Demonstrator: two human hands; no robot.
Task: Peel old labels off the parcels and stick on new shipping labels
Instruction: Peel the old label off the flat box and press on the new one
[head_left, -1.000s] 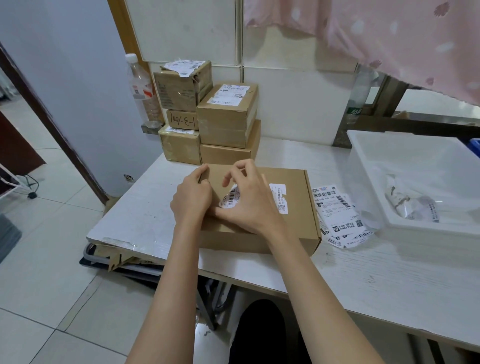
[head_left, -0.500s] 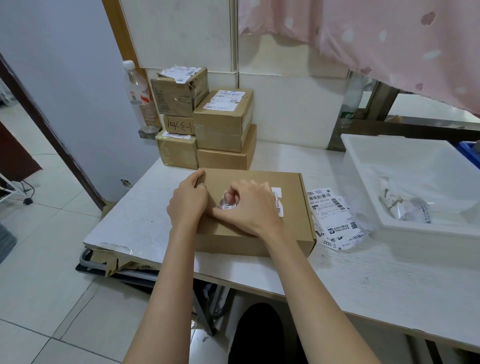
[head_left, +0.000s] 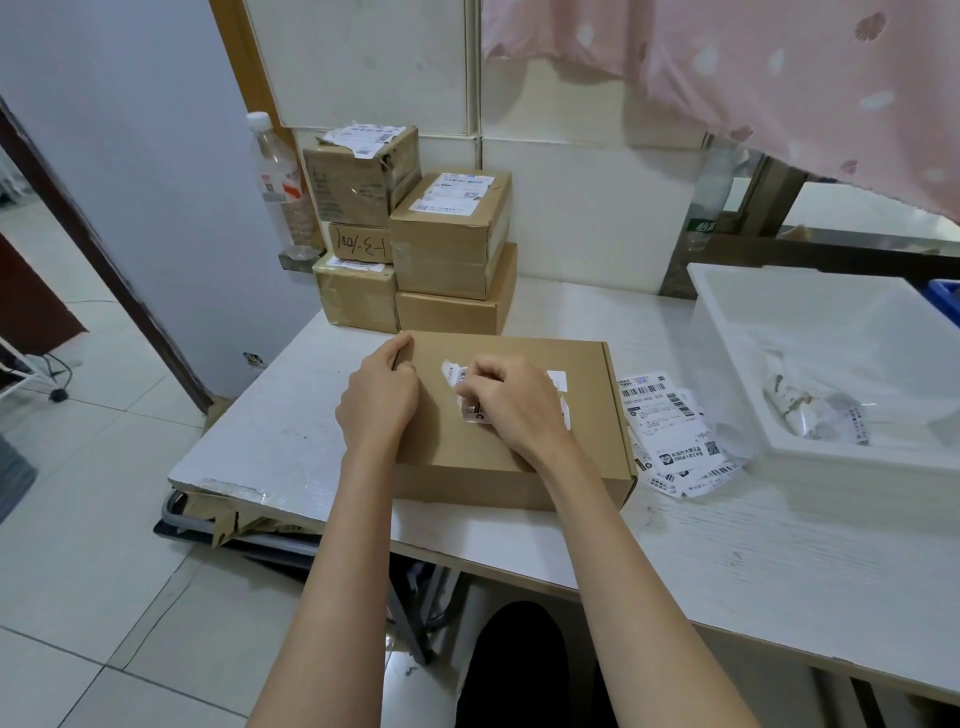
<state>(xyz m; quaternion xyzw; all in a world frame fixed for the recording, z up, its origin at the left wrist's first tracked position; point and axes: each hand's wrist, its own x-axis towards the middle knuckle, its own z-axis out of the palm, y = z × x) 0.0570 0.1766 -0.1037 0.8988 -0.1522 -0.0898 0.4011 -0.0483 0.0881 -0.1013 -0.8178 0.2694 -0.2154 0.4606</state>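
Note:
A flat brown cardboard parcel (head_left: 587, 415) lies on the white table in front of me. Its white old label (head_left: 470, 402) is partly lifted and torn. My right hand (head_left: 511, 402) has curled fingers that pinch the label's loose edge on top of the box. My left hand (head_left: 376, 402) rests on the parcel's left edge with its fingers bent over the corner, holding the box still. A loose pile of new shipping labels (head_left: 670, 426) with barcodes lies on the table just right of the parcel.
Several stacked brown parcels (head_left: 447, 244) stand at the back of the table (head_left: 779, 561) against the tiled wall, with a plastic water bottle (head_left: 283, 192) to their left. A white plastic bin (head_left: 831, 364) holding crumpled label scraps (head_left: 815, 415) sits at the right. Pink cloth (head_left: 779, 78) hangs above.
My right hand's fingers have curled in and pulled the label further off the box top, so the label is more crumpled. My left hand keeps its place on the box edge.

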